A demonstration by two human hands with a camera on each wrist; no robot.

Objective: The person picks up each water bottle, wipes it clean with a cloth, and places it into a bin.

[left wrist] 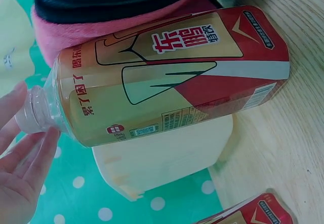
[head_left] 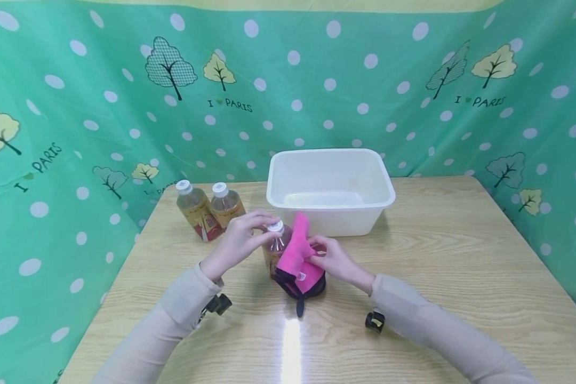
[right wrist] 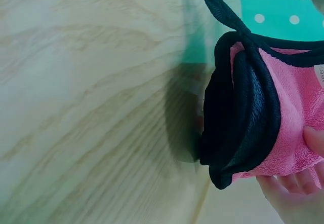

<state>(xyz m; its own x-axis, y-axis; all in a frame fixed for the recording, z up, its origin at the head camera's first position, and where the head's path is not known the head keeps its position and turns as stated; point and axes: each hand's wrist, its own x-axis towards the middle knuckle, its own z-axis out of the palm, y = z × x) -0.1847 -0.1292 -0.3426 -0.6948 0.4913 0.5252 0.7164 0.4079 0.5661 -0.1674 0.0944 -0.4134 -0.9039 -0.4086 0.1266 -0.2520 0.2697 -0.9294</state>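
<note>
A clear plastic drink bottle [head_left: 271, 255] with a gold and red label stands upright on the table, its white cap on. My left hand [head_left: 242, 238] grips it at the cap and neck, thumb and fingers on either side. Against the bottle's right side lies a folded pink cloth [head_left: 297, 253] with black edging and a black hanging loop. My right hand [head_left: 334, 260] pinches this cloth between thumb and fingers. In the left wrist view the bottle's label [left wrist: 167, 77] is plain to see, the cloth [left wrist: 53, 39] touching it. The cloth's dark underside [right wrist: 253, 117] shows in the right wrist view.
Behind the hands stands a white plastic tub [head_left: 328, 221]. Two similar capped bottles, one [head_left: 199, 213] at the far left and another [head_left: 226, 205] beside it, stand on the wooden table [head_left: 441, 245]. A green polka-dot curtain [head_left: 288, 106] hangs round the back and sides.
</note>
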